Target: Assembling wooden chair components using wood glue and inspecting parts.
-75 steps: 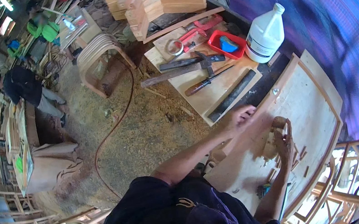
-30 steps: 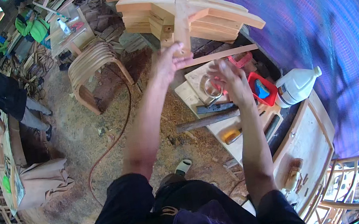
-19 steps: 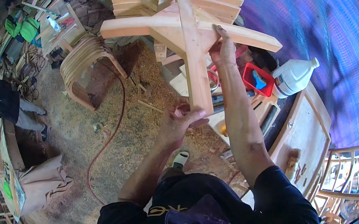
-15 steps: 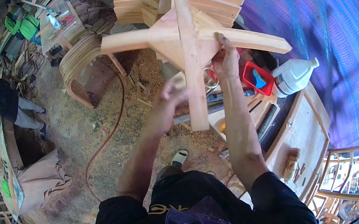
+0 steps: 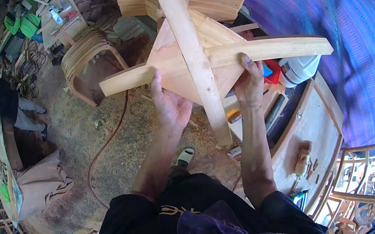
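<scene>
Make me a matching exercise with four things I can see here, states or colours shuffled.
1. Wooden cross
2. Hose
3. Jug
4. Wearer's shirt

A. Black
B. White, partly hidden
C. Held by the left hand and right hand
D. Curving along the floor

Pairs: 1-C, 2-D, 3-B, 4-A.

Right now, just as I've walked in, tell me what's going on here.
A person is holding a cross-shaped wooden frame in midair with both hands. The left hand and right hand grip it on either side of its middle, thumbs over the near edge. Similar-coloured wooden pieces are stacked beyond it, and its right end partly hides a white jug.
</scene>
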The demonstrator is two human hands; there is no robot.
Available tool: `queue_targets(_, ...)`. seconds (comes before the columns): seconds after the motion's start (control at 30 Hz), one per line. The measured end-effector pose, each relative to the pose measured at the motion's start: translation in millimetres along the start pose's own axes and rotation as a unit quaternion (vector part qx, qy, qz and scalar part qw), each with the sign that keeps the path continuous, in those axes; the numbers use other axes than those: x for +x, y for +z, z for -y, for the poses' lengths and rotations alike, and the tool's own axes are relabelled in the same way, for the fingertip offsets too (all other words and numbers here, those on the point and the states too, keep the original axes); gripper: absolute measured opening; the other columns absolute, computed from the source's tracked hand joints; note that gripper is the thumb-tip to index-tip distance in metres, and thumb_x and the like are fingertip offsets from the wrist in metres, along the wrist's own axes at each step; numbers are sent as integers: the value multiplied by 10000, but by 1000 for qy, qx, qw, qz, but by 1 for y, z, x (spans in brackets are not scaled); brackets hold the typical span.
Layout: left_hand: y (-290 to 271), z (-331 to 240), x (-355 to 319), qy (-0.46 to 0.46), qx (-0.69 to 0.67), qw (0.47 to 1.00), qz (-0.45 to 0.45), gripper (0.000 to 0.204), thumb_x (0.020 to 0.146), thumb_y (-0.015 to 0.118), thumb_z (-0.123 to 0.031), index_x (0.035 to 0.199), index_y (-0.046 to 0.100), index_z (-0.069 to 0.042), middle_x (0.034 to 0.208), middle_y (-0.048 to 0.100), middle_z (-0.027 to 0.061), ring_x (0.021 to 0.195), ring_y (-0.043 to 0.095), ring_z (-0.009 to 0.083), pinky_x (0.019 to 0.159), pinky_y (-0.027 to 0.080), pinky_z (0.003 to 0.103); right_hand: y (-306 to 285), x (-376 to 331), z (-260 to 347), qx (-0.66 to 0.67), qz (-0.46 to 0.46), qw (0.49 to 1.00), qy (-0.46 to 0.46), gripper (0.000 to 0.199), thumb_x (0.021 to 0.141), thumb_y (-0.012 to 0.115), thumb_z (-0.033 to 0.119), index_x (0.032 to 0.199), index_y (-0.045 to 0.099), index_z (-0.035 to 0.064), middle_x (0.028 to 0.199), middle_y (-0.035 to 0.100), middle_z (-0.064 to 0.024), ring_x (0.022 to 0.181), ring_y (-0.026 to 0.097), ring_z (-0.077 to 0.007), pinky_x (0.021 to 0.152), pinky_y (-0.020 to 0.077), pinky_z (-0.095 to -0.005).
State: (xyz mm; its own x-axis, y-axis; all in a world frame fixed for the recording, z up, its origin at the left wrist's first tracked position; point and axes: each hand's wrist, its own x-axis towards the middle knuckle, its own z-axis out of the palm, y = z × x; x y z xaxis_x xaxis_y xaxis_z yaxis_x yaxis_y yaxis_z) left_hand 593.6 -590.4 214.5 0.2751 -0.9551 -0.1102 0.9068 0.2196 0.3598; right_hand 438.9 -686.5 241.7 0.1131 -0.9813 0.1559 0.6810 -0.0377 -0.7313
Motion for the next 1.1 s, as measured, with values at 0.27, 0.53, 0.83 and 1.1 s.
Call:
queue_targets(0.27, 27, 26, -63, 69, -55, 996, -9, 928, 811, 540, -769, 1469, 401, -129, 1471, 455, 88, 1340, 433, 282, 1079, 375, 528, -26, -91, 93, 7, 129, 987, -91, 434, 856, 730, 198, 1235, 556, 78, 1207, 612, -69, 1151, 560, -226, 1052, 412, -466)
queue_targets(0.53, 40, 63, -132, 111, -36, 992, 49, 1001, 747, 498, -859, 1488, 363, -199, 1486, 400, 34, 1357, 382, 271, 1117, 318, 528, -51, -239, 197, -23, -10, 983, -181, 798, 830, 645, 647, 1398, 441, 124, 1421, 493, -124, 1384, 392, -344, 1135, 335, -557)
queue_targets(0.83, 2, 60, -68, 91, -89, 870, 477, 362, 1010, 431, -256, 1332, 512, -110, 1101, 654, 96, 1130, 560, 254, 1050, 378, 551, -111, -355, 199, -181, 35, 962, -199, 760, 797, 780, 508, 1315, 407, 95, 1296, 510, -165, 1260, 485, -289, 1060, 434, -468)
queue_targets(1.1, -37, 23, -70, 153, -65, 793, 586, 375, 1040, 361, -313, 1318, 478, -92, 1199, 564, 67, 1165, 507, 239, 1094, 340, 478, -160, -437, 140, -30, -49, 995, 85, 662, 858, 753, 291, 1402, 448, 66, 1277, 599, -145, 1170, 599, -324, 969, 508, -468)
